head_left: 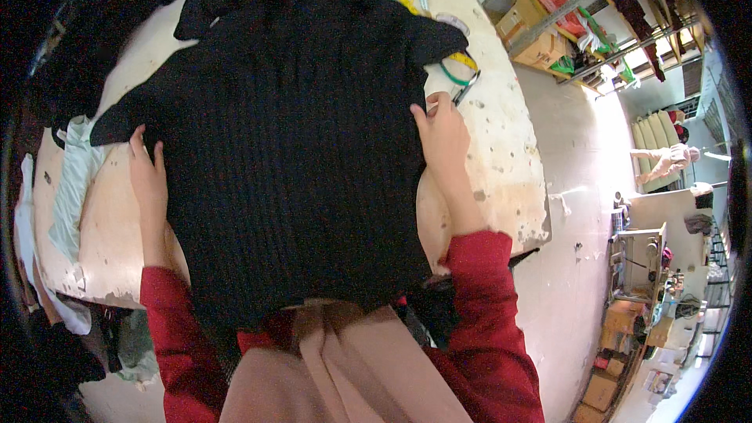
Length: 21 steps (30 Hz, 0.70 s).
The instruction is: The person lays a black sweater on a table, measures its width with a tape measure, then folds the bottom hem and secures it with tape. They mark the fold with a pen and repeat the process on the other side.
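Observation:
A black ribbed knit garment (290,149) with short sleeves lies spread over the pale worktable (501,149), its lower end reaching the near edge by my body. My left hand (149,176) rests at the garment's left side below the sleeve, thumb and forefinger apart. On the opposite side my right hand (445,135) touches the edge under the right sleeve, thumb and forefinger apart and the other fingers loosely bent. Beyond that hand lie a yellow and green measuring tape (460,72) and a slim dark tool (468,88), partly covered.
Dark cloth (102,39) is heaped along the left and far side. A pale strip of fabric (74,188) lies at the table's left. Shelving with cardboard boxes (536,39) stands at the right. Farther off are a person (666,160) and a cluttered workbench (638,266).

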Each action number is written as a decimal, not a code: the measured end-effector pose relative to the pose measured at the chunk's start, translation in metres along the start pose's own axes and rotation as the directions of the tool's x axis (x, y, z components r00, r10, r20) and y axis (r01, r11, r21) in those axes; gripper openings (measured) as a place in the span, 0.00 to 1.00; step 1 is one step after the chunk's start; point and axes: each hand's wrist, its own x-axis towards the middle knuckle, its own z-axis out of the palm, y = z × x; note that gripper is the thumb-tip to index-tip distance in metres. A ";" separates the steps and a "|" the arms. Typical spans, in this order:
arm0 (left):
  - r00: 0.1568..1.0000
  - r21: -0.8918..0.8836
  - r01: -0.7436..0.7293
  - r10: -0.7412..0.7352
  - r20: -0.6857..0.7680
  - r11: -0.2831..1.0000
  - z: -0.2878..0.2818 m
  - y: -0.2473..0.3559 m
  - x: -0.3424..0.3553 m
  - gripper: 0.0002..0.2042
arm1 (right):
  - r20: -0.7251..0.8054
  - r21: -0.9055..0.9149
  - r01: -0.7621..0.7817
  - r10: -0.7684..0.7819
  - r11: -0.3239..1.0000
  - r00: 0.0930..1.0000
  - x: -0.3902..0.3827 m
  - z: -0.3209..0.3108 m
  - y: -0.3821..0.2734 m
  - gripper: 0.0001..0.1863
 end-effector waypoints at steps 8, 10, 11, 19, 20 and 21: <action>0.930 0.235 -0.087 -0.006 0.368 0.968 0.001 0.061 -0.021 0.33 | 0.155 -0.083 0.512 -0.497 0.855 0.854 -0.021 0.027 -0.003 0.40; 0.938 0.170 -0.096 0.032 0.345 0.981 0.004 0.062 -0.021 0.34 | 0.266 -0.010 0.542 -0.520 0.840 0.811 -0.005 0.014 0.006 0.37; 0.939 0.171 -0.087 0.023 0.344 0.982 0.001 0.064 -0.021 0.34 | 0.318 0.027 0.552 -0.531 0.833 0.786 0.007 0.006 0.010 0.36; 0.923 0.177 -0.007 -0.062 0.381 0.984 -0.009 0.070 -0.021 0.34 | -0.046 -0.227 0.073 -0.086 0.971 0.995 0.213 -0.009 -0.006 0.33; 0.921 0.178 -0.003 -0.066 0.383 0.984 -0.011 0.068 -0.022 0.34 | -0.108 -0.341 0.055 -0.098 0.939 0.989 0.225 0.014 -0.011 0.33; 0.920 0.170 -0.005 -0.062 0.388 0.985 -0.010 0.068 -0.022 0.35 | -0.175 -0.454 0.020 -0.110 0.891 0.978 0.237 0.036 -0.010 0.34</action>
